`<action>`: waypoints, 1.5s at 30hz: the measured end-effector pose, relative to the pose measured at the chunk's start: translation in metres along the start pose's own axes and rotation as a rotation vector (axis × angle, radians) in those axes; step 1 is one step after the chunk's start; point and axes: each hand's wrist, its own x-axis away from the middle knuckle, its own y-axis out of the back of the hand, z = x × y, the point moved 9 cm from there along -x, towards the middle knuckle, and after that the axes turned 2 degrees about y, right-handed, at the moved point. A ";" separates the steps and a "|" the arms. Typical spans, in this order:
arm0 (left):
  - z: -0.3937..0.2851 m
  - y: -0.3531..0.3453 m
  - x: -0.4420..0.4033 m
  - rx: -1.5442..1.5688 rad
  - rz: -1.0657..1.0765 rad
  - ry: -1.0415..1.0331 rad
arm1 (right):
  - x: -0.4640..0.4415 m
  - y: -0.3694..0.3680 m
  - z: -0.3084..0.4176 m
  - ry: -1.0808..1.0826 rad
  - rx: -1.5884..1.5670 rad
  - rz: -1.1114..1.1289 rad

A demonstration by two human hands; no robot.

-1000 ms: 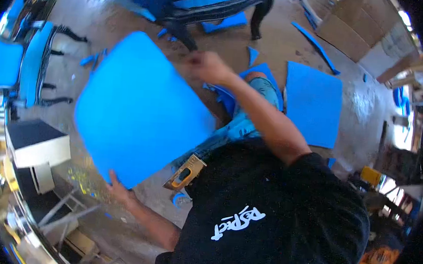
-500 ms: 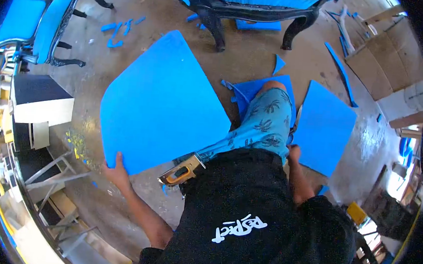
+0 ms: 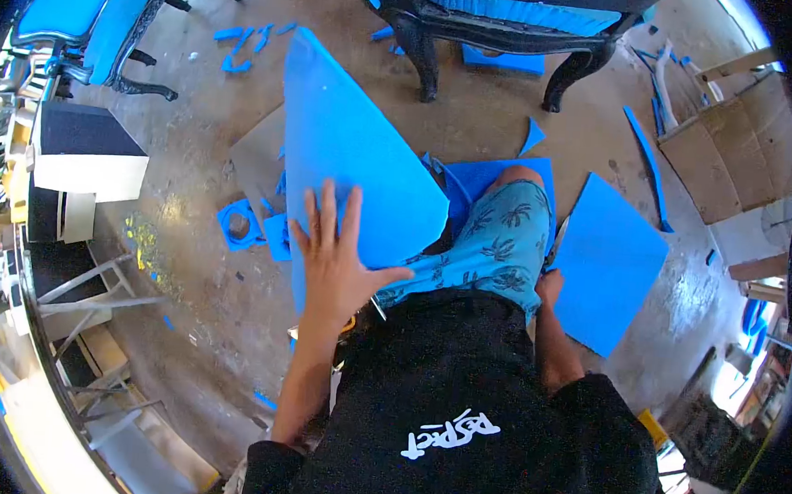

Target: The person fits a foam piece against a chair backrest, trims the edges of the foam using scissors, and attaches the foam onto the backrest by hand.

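In the head view, a large blue sheet (image 3: 375, 149) stretches from the centre toward 11 o'clock and seems tilted up off the floor (image 3: 226, 309). The left hand (image 3: 332, 265), toward 8 o'clock, lies across it palm down, its fingers spread apart rather than clamped. The right hand (image 3: 550, 287), between 3 and 4 o'clock, is beside what look like scissors (image 3: 559, 233), by the bent leg; I cannot tell whether its fingers are closed on them. A second blue sheet (image 3: 611, 262) lies flat at 3 o'clock.

Some cutting looks done: a long blue strip (image 3: 648, 168) lies at 2 o'clock and small blue scraps (image 3: 230, 33) between 10 and 11. Both sheets are in large pieces and separate from the dark-framed chairs at 10 and past 12 o'clock; whether their outlines are finished cannot be judged.
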 end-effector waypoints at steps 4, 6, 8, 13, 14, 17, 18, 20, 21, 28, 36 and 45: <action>-0.025 -0.012 -0.018 -0.064 -0.002 -0.068 | 0.029 -0.009 0.035 0.175 0.071 -0.081; -0.037 -0.020 -0.024 -0.105 -0.013 -0.114 | 0.035 -0.020 0.047 0.197 0.067 -0.015; -0.044 -0.025 -0.025 -0.119 -0.039 -0.117 | 0.030 -0.026 0.051 0.205 0.049 0.073; -0.056 -0.036 -0.026 -0.167 -0.062 -0.168 | 0.005 -0.024 0.032 0.139 -0.106 0.301; -0.055 -0.035 -0.024 -0.152 -0.071 -0.174 | -0.003 -0.016 0.024 0.090 -0.169 0.324; -0.049 -0.052 -0.014 -0.159 0.007 -0.242 | -0.007 0.014 -0.004 -0.081 -0.368 0.323; -0.046 -0.057 -0.010 -0.144 0.022 -0.256 | -0.001 0.029 -0.020 -0.189 -0.509 0.310; -0.041 -0.065 -0.001 -0.141 0.025 -0.292 | 0.024 0.091 0.020 -0.280 -0.694 0.444; -0.040 -0.066 0.002 -0.135 0.048 -0.311 | 0.038 0.126 0.054 -0.186 -0.887 0.487; -0.040 -0.063 -0.003 -0.074 0.031 -0.291 | 0.136 0.227 0.212 -0.241 -1.162 0.882; -0.043 -0.060 -0.003 -0.025 0.042 -0.274 | 0.163 0.228 0.290 0.060 -0.753 1.154; -0.049 -0.060 -0.004 -0.024 0.026 -0.268 | 0.160 0.233 0.310 0.083 -0.746 1.172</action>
